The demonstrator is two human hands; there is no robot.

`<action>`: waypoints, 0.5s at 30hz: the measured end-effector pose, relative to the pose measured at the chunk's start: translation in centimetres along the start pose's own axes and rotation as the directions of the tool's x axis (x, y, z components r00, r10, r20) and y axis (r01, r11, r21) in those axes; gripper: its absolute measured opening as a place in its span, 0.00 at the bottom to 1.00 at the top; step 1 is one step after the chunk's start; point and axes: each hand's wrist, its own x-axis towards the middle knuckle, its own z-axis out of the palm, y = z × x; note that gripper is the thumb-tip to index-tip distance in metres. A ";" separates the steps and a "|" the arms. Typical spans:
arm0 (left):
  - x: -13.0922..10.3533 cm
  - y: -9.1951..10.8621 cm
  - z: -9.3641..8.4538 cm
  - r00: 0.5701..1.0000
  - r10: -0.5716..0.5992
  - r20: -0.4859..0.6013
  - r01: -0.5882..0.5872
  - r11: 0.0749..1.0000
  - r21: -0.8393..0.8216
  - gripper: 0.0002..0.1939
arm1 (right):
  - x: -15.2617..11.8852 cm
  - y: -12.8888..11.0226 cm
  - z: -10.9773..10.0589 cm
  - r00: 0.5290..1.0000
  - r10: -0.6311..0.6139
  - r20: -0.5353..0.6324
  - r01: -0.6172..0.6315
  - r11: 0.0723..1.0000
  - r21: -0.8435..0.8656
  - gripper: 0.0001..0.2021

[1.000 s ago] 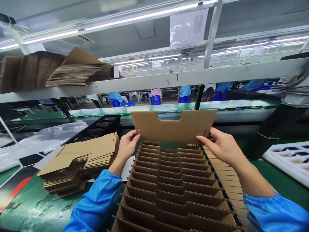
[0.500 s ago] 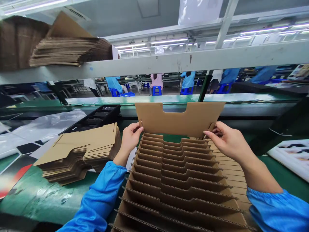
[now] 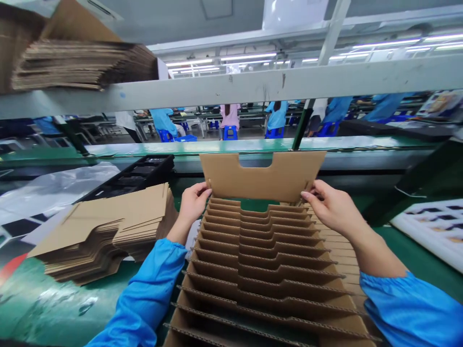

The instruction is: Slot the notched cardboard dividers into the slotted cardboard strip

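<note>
A notched cardboard divider (image 3: 253, 183) stands upright between my hands, its cut-out facing up. My left hand (image 3: 193, 202) pinches its lower left corner, by a narrow slot. The lower right corner is gripped between thumb and fingers of my right hand (image 3: 331, 205); some of those fingers are hidden. Just in front, toward me, runs a slotted cardboard partition (image 3: 260, 262) of several parallel dividers, their ends sticking out past the side strips. The held divider is just beyond the farthest one; whether its slots engage the strips I cannot tell.
On the left lies a stack of notched cardboard sheets (image 3: 104, 217), with a black tray (image 3: 139, 176) and clear plastic (image 3: 68, 185) behind. More cardboard (image 3: 83, 62) rests on the overhead beam (image 3: 224, 86). A white foam tray (image 3: 430, 231) is at right. Seated people are beyond.
The camera view has shifted slightly, moving the scene left in the picture. Both hands keep the divider at the far end of the partition, with little visible movement relative to it.
</note>
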 end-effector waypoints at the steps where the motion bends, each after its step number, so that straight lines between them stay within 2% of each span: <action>1: -0.1 -0.1 -0.1 1.000 -0.015 0.026 0.015 1.000 0.001 0.24 | -0.1 0.0 0.0 1.000 0.016 0.016 -0.016 1.000 -0.001 0.12; 5: -0.5 -0.5 -0.9 0.996 -0.065 0.062 0.062 0.997 0.051 0.25 | -0.4 -0.1 -0.1 0.996 0.031 0.087 -0.033 0.999 0.017 0.13; 9: -0.6 -0.5 -1.7 0.991 -0.098 0.088 0.093 0.994 0.058 0.24 | -0.6 -0.5 -0.3 0.993 0.047 0.104 -0.049 0.999 0.015 0.13; 15: -0.5 -0.1 -2.0 0.984 -0.080 0.159 0.065 0.994 0.092 0.22 | -0.6 -0.1 -1.3 0.979 -0.001 0.202 -0.006 0.999 0.032 0.14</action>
